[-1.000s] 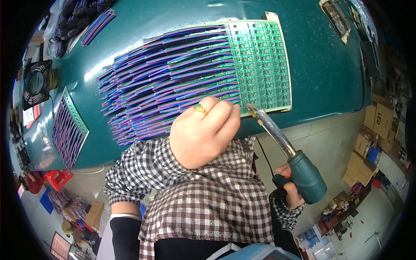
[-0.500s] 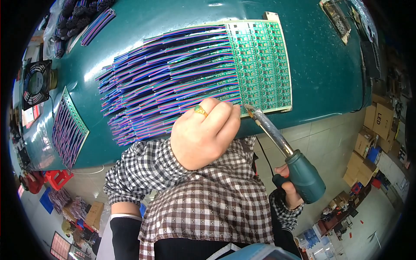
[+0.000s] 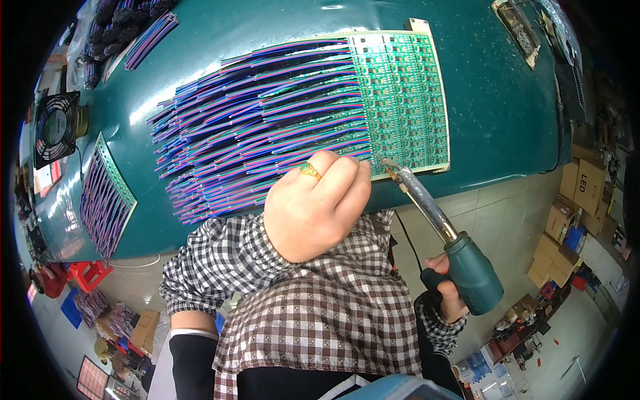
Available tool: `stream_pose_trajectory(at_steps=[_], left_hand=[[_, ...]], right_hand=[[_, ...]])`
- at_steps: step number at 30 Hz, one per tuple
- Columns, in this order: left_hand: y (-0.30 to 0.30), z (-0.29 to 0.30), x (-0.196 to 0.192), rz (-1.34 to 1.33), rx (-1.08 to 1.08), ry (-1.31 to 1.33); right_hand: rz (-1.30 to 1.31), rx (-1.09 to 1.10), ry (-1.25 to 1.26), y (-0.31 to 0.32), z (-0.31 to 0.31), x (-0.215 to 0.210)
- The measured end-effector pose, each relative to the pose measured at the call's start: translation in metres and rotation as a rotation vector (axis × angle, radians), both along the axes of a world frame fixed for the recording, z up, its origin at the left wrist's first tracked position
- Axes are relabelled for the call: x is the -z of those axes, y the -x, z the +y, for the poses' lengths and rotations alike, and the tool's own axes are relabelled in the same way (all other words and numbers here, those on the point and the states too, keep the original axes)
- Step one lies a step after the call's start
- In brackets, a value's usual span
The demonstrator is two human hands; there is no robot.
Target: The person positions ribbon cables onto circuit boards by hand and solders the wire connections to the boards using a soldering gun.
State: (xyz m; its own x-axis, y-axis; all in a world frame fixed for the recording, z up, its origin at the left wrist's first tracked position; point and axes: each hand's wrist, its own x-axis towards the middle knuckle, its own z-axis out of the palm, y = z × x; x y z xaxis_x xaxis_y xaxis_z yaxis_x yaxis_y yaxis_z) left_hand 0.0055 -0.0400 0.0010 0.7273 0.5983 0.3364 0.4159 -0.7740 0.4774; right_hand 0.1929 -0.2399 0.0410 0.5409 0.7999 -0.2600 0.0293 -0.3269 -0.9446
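Observation:
My left hand (image 3: 317, 207), with a ring on one finger, is closed in a pinch at the near edge of a green circuit board panel (image 3: 403, 100). Its fingertips are at the end of a multicoloured wire lead, mostly hidden beneath the hand. Rows of such thin wire leads (image 3: 267, 113) run left from the panel's left part. In my right hand (image 3: 448, 293) is a soldering iron (image 3: 470, 277) with a thick green handle and a metal barrel. Its tip is over the panel's near edge, just right of my left fingertips; whether it touches is unclear.
A smaller wired board (image 3: 110, 200) lies on the green tabletop (image 3: 493, 120) at left, near a black fan (image 3: 58, 130). Wire bundles (image 3: 123, 30) are at the far left, a narrow metal tray (image 3: 517, 33) at the far right. Cardboard boxes (image 3: 587, 187) stand beyond the table.
The soldering iron has shifted slightly right, its tip a little farther from my left fingertips. My left hand has barely moved, and the panel stays in place.

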Motion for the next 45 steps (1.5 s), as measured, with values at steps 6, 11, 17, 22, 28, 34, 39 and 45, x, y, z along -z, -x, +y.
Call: stream_pose_trajectory(at_steps=[6,11,17,22,28,34,39,45], left_hand=[[0.000,0.000,0.000,-0.003,-0.007,-0.013],[0.001,0.002,0.013,-0.030,0.007,-0.147],[0.001,0.003,0.012,-0.020,0.017,-0.139],[0.001,0.002,0.012,-0.042,0.010,-0.147],[0.000,0.002,0.012,-0.054,0.009,-0.149],[0.001,0.002,0.013,-0.049,0.006,-0.157],[0.001,0.001,0.011,-0.035,0.008,-0.136],[0.001,0.000,0.013,-0.038,0.003,-0.138]], right_hand=[[0.023,0.033,0.005,0.002,0.001,0.000],[0.032,0.105,0.006,0.008,0.009,-0.005],[0.053,0.120,0.028,0.007,0.008,-0.007],[0.002,0.015,0.004,0.001,-0.005,0.004],[0.005,-0.010,0.015,-0.001,-0.004,0.006],[0.066,0.011,-0.009,0.000,-0.004,0.007],[0.067,0.038,-0.023,0.002,-0.005,0.006],[0.072,0.062,-0.011,0.003,-0.004,0.006]])
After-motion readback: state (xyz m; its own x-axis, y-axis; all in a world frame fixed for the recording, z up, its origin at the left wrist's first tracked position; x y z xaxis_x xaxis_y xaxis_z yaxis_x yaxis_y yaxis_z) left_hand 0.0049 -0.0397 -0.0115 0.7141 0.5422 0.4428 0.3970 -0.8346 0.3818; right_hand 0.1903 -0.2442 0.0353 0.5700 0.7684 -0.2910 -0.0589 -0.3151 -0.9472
